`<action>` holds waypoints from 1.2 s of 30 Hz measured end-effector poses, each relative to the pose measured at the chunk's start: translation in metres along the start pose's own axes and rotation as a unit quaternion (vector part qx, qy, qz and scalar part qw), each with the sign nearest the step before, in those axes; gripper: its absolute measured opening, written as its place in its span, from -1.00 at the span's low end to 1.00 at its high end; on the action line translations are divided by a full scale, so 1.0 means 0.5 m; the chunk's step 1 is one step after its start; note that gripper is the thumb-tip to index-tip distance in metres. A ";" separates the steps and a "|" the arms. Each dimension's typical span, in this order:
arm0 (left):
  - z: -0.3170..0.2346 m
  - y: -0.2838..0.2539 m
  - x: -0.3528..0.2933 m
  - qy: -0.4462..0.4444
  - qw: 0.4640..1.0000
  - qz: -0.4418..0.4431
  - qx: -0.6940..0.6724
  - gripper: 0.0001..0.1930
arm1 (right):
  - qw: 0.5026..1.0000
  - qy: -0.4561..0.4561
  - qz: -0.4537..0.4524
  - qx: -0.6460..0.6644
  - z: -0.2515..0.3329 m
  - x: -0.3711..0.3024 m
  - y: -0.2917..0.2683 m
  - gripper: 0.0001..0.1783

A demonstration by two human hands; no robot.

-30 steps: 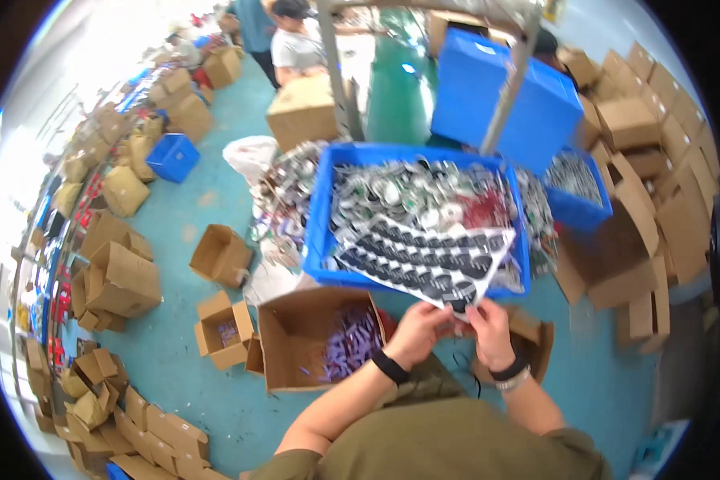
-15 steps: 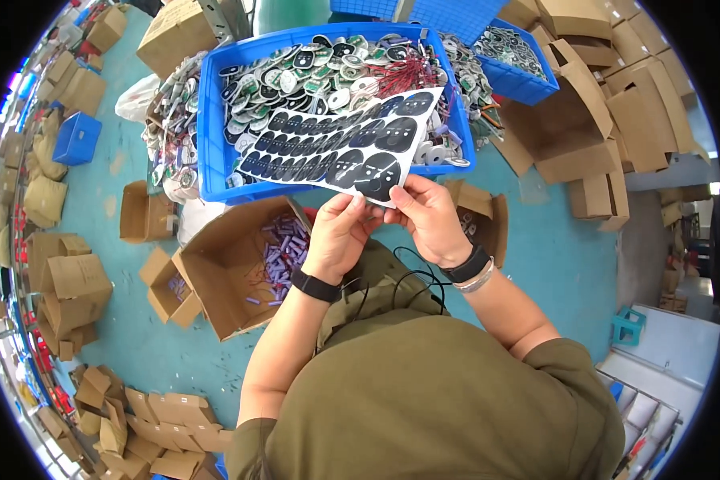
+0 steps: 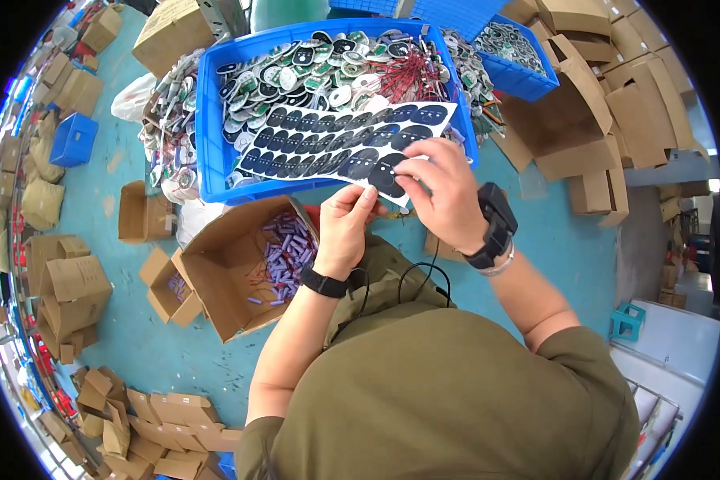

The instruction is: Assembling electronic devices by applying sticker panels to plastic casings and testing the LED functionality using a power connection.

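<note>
A white sheet of black rounded stickers [image 3: 328, 142] is spread, slightly wavy, over the near part of a blue bin [image 3: 209, 128] heaped with round white and green circuit-board pieces [image 3: 284, 76]. My left hand [image 3: 345, 224] pinches the sheet's near edge between thumb and fingers. Over the sheet's right part, my right hand [image 3: 444, 188] has its thumb and fingertips closed at the edge of a large black sticker [image 3: 386, 176] in the near corner. How far that sticker is lifted off the backing cannot be seen.
Red wires [image 3: 412, 76] lie on the pieces at the bin's right. A cardboard box [image 3: 216, 280] with purple cylindrical cells [image 3: 288, 256] stands left of my legs. A smaller blue bin [image 3: 520, 84] and open cartons [image 3: 564, 120] are at the far right.
My right hand has left the sheet's near edge and moved up and right onto the corner sticker. My left hand still holds the edge, and the sheet's right end has swung nearer and rightward.
</note>
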State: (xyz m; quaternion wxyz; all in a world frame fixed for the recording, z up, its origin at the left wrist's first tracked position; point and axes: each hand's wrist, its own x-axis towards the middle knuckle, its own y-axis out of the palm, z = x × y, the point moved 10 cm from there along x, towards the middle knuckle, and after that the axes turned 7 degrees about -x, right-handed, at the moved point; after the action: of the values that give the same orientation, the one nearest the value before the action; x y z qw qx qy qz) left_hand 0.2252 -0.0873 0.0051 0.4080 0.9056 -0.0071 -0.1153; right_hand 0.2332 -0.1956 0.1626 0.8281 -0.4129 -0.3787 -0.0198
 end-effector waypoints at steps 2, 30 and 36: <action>-0.004 0.007 -0.001 0.013 1.000 0.015 -0.007 -0.89 | 0.997 -0.050 0.057 -0.018 0.023 -0.001 0.024 -0.85; 0.026 -0.014 0.011 0.013 0.997 -0.015 -0.072 -0.91 | 0.980 0.133 0.130 0.069 -0.046 -0.060 0.045 -0.80; 0.035 -0.012 0.010 0.000 0.997 -0.023 -0.073 -0.91 | 0.973 0.195 -0.045 0.118 -0.095 -0.113 -0.001 -0.79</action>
State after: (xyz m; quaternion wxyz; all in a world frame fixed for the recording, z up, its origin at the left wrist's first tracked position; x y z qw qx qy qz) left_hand 0.2258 -0.0970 -0.0114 0.4707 0.8732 0.0220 -0.1245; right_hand 0.2218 -0.2449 0.1092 0.9270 -0.2834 -0.2277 -0.0922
